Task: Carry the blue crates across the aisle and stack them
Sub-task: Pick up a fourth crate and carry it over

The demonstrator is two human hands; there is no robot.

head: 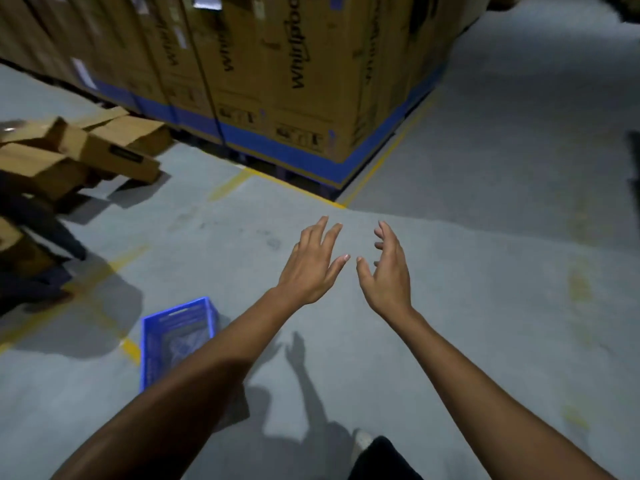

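One blue plastic crate (162, 337) stands on the grey concrete floor at the lower left, partly hidden behind my left forearm. It looks empty. Both my arms stretch forward over the bare floor. My left hand (311, 268) is open with fingers spread, well to the right of and beyond the crate. My right hand (388, 271) is open beside it, fingers slightly curled, holding nothing. The two hands are close together and apart from the crate.
A wall of tall cardboard appliance boxes (277, 81) on a blue-edged pallet fills the back. Loose cardboard boxes (86, 147) lie at the left, where another person's dark legs (38, 237) stand. Yellow floor lines (381, 157) mark the aisle. Open floor lies ahead and to the right.
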